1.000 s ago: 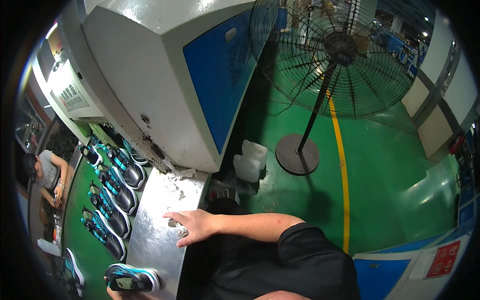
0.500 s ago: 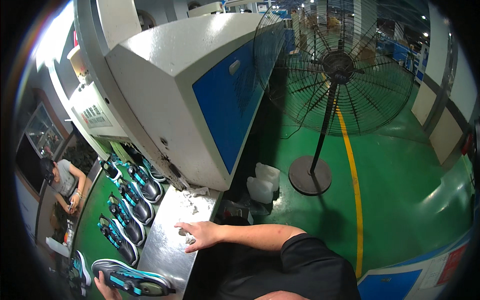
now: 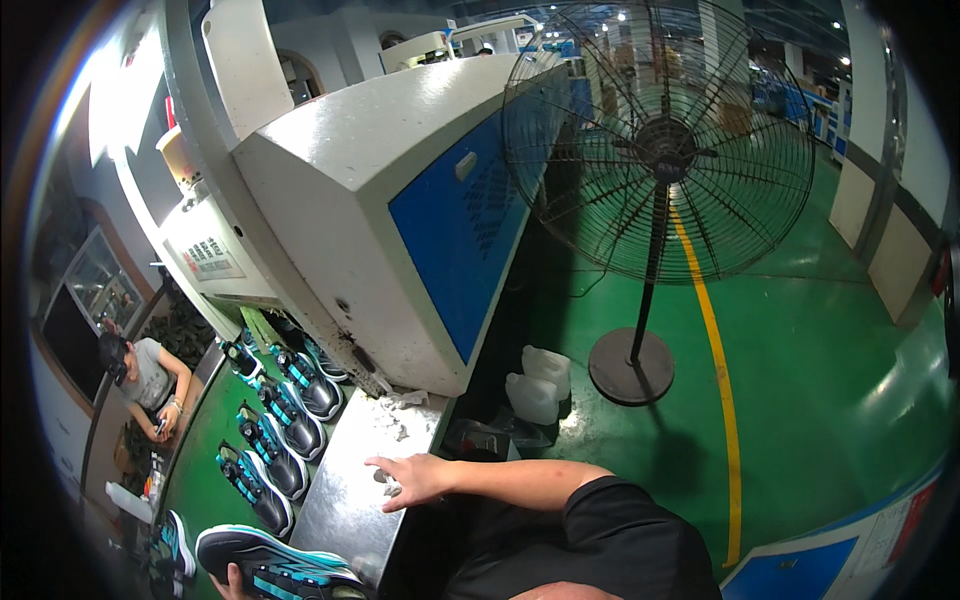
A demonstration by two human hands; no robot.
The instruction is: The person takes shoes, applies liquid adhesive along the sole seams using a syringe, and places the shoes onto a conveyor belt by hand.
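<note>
In my left hand [image 3: 232, 583], at the lower left, is a black sneaker [image 3: 240, 545] with turquoise trim and a white sole edge. It lies tilted on its side, its toe to the left, and the lower frame edge cuts off part of it. My fingers wrap its near side. My right hand [image 3: 420, 480] is over the metal table [image 3: 335, 520], forefinger and thumb around a crumpled white rag [image 3: 391, 487]. A small dark patch shows beside the rag; what it is, I cannot make out.
Several similar sneakers [image 3: 285, 455] stand in a row on the green surface left of the table. More white scraps [image 3: 395, 415] lie by the white-and-blue machine [image 3: 370, 250]. A standing fan [image 3: 665, 150] and white jugs [image 3: 535, 395] are on the right. A person [image 3: 150, 385] sits far left.
The sneaker in my left hand has tilted, showing more of its side and sole edge. My right hand stays at the same place over the table. The whole view has shifted slightly.
</note>
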